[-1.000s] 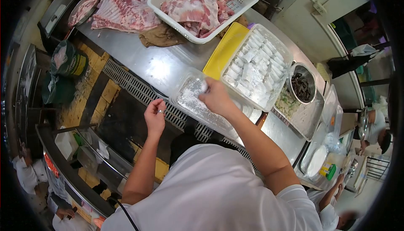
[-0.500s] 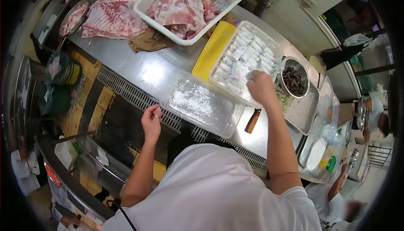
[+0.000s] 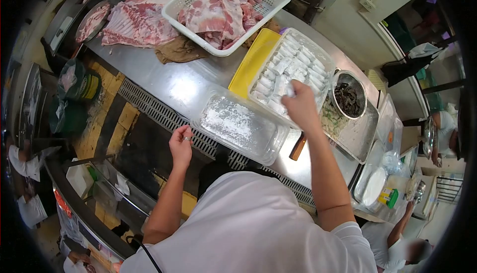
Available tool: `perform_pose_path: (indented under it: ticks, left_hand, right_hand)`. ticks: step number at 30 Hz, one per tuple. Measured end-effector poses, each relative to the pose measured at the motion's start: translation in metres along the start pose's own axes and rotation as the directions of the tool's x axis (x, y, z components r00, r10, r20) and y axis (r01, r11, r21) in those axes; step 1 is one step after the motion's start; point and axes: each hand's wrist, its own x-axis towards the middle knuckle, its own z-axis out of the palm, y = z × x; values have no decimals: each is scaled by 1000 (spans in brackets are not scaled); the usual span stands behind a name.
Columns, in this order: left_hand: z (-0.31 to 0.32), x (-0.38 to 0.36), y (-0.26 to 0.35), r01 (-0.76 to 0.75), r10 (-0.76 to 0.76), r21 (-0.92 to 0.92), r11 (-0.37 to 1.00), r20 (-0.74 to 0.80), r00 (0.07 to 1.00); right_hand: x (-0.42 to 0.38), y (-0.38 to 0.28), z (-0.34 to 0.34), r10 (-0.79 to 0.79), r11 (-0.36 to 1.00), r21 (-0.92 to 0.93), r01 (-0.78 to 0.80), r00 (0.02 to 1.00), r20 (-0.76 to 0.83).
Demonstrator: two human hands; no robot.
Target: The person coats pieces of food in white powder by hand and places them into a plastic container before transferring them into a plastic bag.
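My right hand [image 3: 301, 105] is over the near part of a clear tray [image 3: 330, 63] filled with rows of white, powder-dusted rolls [image 3: 296, 66]. Its fingers are curled together; what they hold, if anything, is too small to tell. My left hand [image 3: 181, 141], with a ring on one finger, hovers by the table's front edge, its fingers curled in and whatever may be inside hidden. Between my hands lies a shallow clear container [image 3: 233, 123] dusted with white powder. A knife with a wooden handle [image 3: 298, 147] rests beside the tray.
A white basket [image 3: 171, 13] of raw meat stands at the back, beside ribs [image 3: 136, 19] and a brown cloth [image 3: 180, 49]. A yellow board [image 3: 248, 69] lies by the tray. At right are a bowl of dark pieces [image 3: 349, 94] and a metal tray [image 3: 362, 139]. Other people work at both sides.
My right hand has drawn slightly left and back over the rolls. My left hand keeps nearly the same place. The whole view has shifted a little.
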Motion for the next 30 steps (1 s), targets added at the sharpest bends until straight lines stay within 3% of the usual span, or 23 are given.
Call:
perform_pose_path:
  ticks: [2, 4, 7, 10, 12, 14, 16, 19, 23, 26, 29, 30]
  left_hand:
    - [-2, -2, 0, -6, 6, 4, 1000, 8, 1000]
    - [-2, -3, 0, -4, 5, -6, 1000, 9, 1000]
    - [-3, 0, 6, -5, 5, -25, 1000, 1, 1000]
    - [-11, -2, 3, -29, 28, -19, 999, -25, 999]
    - [-17, 4, -6, -62, 61, -16, 998, -40, 997]
    - [-18, 5, -8, -57, 57, -17, 998, -40, 998]
    - [-16, 5, -7, -56, 56, -9, 998, -34, 998]
    - [-6, 4, -2, -32, 32, -5, 999, -19, 999]
    - [0, 5, 3, -11, 10, 4, 1000, 34, 999]
    - [3, 9, 7, -9, 9, 11, 1000, 37, 999]
    - [4, 5, 16, 8, -9, 23, 1000, 25, 1000]
    - [3, 5, 14, 7, -7, 19, 1000, 24, 1000]
  right_hand:
    - [-13, -45, 37, -122, 989, -84, 124, 992, 24]
    - [-1, -29, 98, -336, 933, -107, 344, 938, 86]
    - [1, -30, 127, -403, 889, -136, 436, 889, 219]
    - [-3, -32, 93, -255, 966, 61, 251, 965, 62]
    - [3, -21, 46, -278, 961, -32, 276, 955, -101]
    - [12, 3, -2, -196, 948, -280, 148, 969, -153]
    - [31, 44, -29, 33, 775, -632, -28, 999, -4]
    - [38, 112, -23, 84, 780, -620, 87, 967, 241]
    - [35, 122, -12, 112, 793, -602, 90, 950, 290]
    - [30, 120, -16, -95, 829, -522, 199, 971, 220]
    - [8, 53, -34, 110, 962, -262, -78, 988, 111]
    - [-2, 28, -35, 110, 969, -237, -72, 982, 151]
